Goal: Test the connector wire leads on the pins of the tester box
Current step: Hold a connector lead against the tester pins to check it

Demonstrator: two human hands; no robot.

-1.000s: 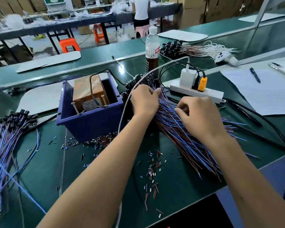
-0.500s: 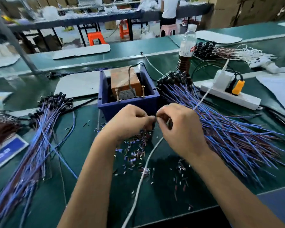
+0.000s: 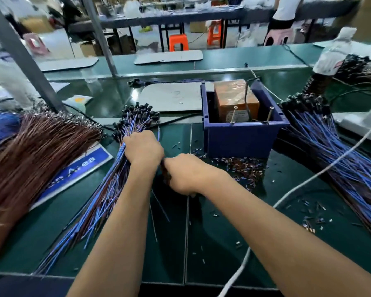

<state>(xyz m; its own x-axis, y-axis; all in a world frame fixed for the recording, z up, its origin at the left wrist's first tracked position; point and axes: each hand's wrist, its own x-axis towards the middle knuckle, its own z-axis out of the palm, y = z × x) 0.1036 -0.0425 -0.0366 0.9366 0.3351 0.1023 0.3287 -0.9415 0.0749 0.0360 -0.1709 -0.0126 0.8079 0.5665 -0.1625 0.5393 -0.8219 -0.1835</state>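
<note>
The tester box (image 3: 242, 140) is a blue bin holding an orange block (image 3: 234, 97), with two metal pins (image 3: 234, 115) at its front rim. My left hand (image 3: 144, 148) is curled down onto the left pile of blue and brown connector wires (image 3: 107, 189), just below their black connectors (image 3: 137, 114). My right hand (image 3: 186, 174) sits beside it, left of the box, and grips a dark wire between the two hands. Thin leads (image 3: 159, 209) trail down beneath them. Whether the left hand also holds this wire is hidden.
A second wire pile (image 3: 341, 159) lies right of the box, with a white cable (image 3: 308, 181) across it. A brown wire bundle (image 3: 30, 151) and a blue sign (image 3: 81, 168) are at the left. Cut insulation bits (image 3: 240, 166) litter the green bench. A bottle (image 3: 332, 61) stands back right.
Both hands have moved left, from in front of the tester box to the left wire pile. The view has swung left with them.
</note>
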